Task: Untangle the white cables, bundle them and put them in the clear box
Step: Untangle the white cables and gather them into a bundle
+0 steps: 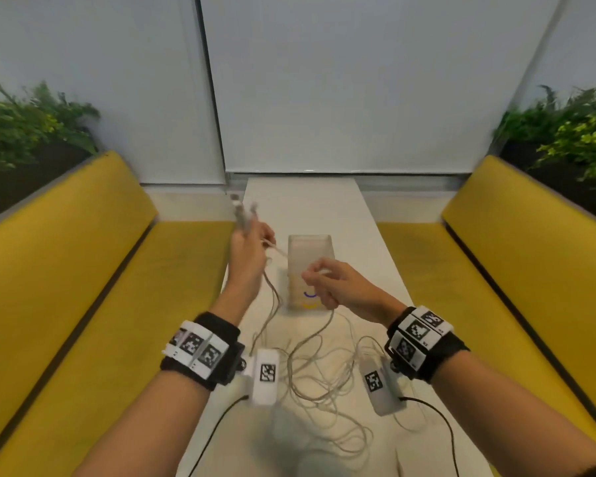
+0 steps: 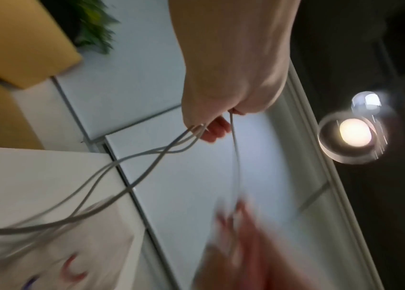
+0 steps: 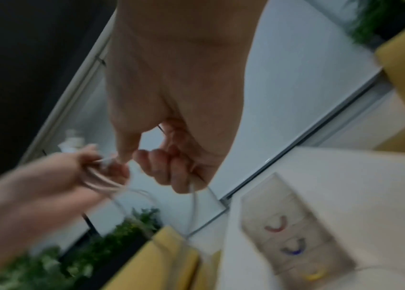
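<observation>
My left hand point(image 1: 252, 242) is raised over the table's left edge and grips several strands of white cable point(image 2: 162, 155), with plug ends point(image 1: 241, 208) sticking up out of the fist. My right hand point(image 1: 324, 280) hovers in front of the clear box point(image 1: 309, 246) with curled fingers point(image 3: 169, 168) around one cable strand point(image 3: 192, 204). The rest of the white cables point(image 1: 324, 383) lie in a loose tangle on the table near me. The clear box stands upright mid-table, with coloured arcs point(image 3: 293, 251) on its front. The wrist views are blurred.
The narrow white table point(image 1: 365, 235) runs between two yellow benches point(image 1: 83, 270) point(image 1: 513, 270). Green plants point(image 1: 31, 122) stand behind both benches. Black wires point(image 1: 221, 428) trail from the wrist cameras.
</observation>
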Available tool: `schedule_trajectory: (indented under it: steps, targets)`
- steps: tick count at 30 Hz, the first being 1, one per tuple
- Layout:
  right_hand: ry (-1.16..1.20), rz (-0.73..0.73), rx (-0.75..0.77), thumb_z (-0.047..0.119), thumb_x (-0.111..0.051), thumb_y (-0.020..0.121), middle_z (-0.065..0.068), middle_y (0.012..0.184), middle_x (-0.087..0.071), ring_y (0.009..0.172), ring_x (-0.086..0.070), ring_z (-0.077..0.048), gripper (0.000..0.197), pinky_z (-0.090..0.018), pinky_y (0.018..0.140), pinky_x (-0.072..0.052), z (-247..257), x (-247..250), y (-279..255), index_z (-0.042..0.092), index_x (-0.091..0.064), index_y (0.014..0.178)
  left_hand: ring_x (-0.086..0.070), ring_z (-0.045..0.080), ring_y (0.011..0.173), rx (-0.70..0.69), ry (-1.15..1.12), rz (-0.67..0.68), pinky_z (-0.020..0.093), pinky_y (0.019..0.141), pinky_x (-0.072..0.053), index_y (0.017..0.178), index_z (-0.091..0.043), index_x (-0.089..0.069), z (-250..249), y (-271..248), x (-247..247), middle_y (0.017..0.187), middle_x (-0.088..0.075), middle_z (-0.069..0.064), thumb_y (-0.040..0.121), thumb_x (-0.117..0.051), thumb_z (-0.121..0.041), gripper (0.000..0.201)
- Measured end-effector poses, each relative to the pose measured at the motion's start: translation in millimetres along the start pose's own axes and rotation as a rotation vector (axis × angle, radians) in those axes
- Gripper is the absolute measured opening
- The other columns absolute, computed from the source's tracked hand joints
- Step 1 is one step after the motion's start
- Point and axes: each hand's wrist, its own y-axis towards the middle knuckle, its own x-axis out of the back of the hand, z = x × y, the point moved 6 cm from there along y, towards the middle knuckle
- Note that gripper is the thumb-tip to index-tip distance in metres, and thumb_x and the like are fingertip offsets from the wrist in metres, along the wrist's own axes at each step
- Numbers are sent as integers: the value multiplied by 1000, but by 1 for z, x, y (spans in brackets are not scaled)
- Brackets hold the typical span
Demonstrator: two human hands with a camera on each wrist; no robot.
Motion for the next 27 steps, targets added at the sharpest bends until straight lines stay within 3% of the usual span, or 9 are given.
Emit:
schedule_trajectory:
  steps: [3, 6, 10, 13, 15, 18, 20, 22, 27]
  targets:
    - [-82, 35, 37, 34, -45, 104, -1, 68, -43, 56, -33, -13, 34, -30, 58, -30, -4, 2, -11, 11, -50, 79, -38, 15, 46, 67, -317, -5, 34, 56, -57, 74, -15, -43, -29, 8, 11, 54, -40, 4, 107, -37, -36, 40]
    - [-88, -40, 92, 34, -38, 106, -7, 67, -36, 55, -32, -15, 34, -30, 56, -30, 10, -3, -11, 13, -46, 80, -27, 11, 43, 75, -306, 186, 20, 37, -28, 80, -21, -43, -38, -7, -7, 58, -27, -2, 106, -39, -39, 32]
    - [70, -43, 148, 13, -39, 103, -8, 75, -39, 58, -32, -12, 8, -27, 56, -27, 47, -7, -7, 12, -46, 107, -51, 11, 57, -227, 331, 526, 25, 51, -39, 92, -28, -53, -23, -37, -38, 68, -57, -6, 97, -59, -39, 14]
    - [87, -59, 160, 2, -43, 99, -12, 93, -48, 66, -39, -12, 36, -28, 62, -34, 61, 5, -8, 14, -36, 133, -60, 9, 65, -187, 443, 569, 25, 60, -43, 97, -26, -62, -18, -41, -37, 79, -69, -3, 87, -69, -45, 23]
    - [19, -89, 188, 5, -48, 100, -8, 88, -51, 68, -45, -15, 46, -31, 68, -41, 60, 15, -12, 17, -31, 141, -49, 2, 55, -155, 537, 605, 22, 56, -38, 93, -23, -68, -22, -38, -34, 68, -63, -12, 83, -75, -44, 24]
    - [96, -81, 203, 5, -54, 98, -2, 81, -54, 67, -49, -18, 53, -35, 68, -45, 58, 19, -15, 19, -32, 144, -43, 3, 51, -169, 662, 654, 27, 59, -36, 89, -8, -73, -24, -34, -33, 67, -63, 1, 82, -71, -38, 31]
    - [188, -56, 179, 5, -58, 96, 0, 80, -54, 61, -46, -15, 56, -31, 58, -43, 55, 19, -15, 21, -33, 144, -52, -2, 54, -144, 607, 629, 21, 58, -41, 91, -10, -73, -31, -33, -34, 77, -68, -1, 91, -60, -10, 13]
    - [186, -44, 141, 10, -62, 95, 2, 75, -52, 56, -38, -12, 53, -26, 51, -36, 48, 23, -17, 20, -37, 141, -46, 5, 49, -97, 497, 492, 17, 45, -34, 93, -18, -69, -40, -23, -23, 81, -63, -3, 94, -45, 4, 32]
    - [-160, -66, 20, 36, -50, 102, 9, 59, -35, 52, -28, -8, 34, -24, 51, -24, -6, 47, -31, 7, -60, 85, -30, 7, 40, 3, -36, -60, 21, 37, -23, 84, -17, -51, -71, 29, 50, 52, -40, -6, 98, -59, -34, 23]
